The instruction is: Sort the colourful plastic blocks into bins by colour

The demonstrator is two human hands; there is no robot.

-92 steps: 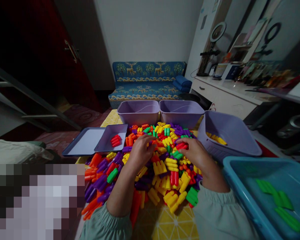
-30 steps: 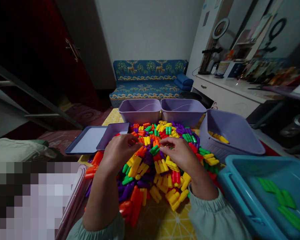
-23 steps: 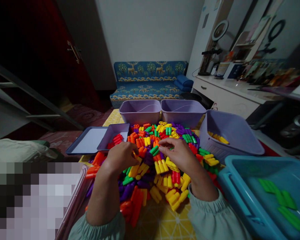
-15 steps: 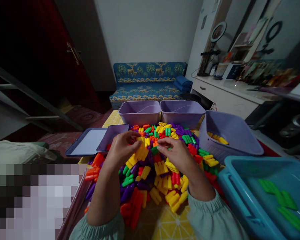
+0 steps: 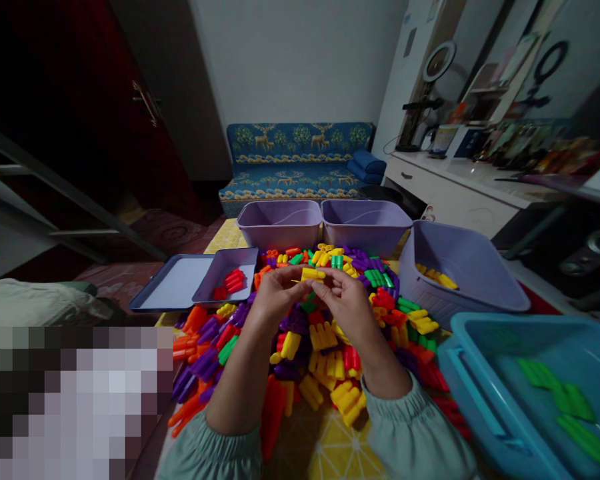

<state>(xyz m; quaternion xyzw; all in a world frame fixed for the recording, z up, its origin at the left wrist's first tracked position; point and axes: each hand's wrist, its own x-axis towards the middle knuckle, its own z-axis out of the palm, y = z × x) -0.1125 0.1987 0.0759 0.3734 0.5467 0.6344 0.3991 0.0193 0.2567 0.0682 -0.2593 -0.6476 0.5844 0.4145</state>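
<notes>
At the left, a shallow rectangular tray with a dark blue rim and a pale, smooth floor (image 5: 173,287) lies on the surface, meeting a shallow purple-grey box with straight walls (image 5: 217,270), which holds a few ribbed red plastic pieces (image 5: 236,280). To the right spreads a heap of glossy orange, purple, green, red and yellow plastic pieces (image 5: 323,337), many shaped like short rounded tubes joined side by side, on a yellow cloth with white triangular lines (image 5: 350,443). Behind the heap stands a purple plastic bin with rounded corners (image 5: 280,237). The left hand (image 5: 280,290) is nearly closed, its thumb and fingers pinching a small yellow plastic piece with rounded ridges (image 5: 313,274) above the middle of the heap; the fingers partly cover it. The right hand (image 5: 343,293), also nearly closed, grips the same piece from the other side. Beyond, a second, matching purple bin (image 5: 365,237) touches the first. Farther right, a larger purple bin with a textured outer wall (image 5: 485,283) contains yellow pieces (image 5: 437,275), and a translucent turquoise plastic tub (image 5: 570,347) holds flat, ribbed green pieces (image 5: 555,387).
</notes>
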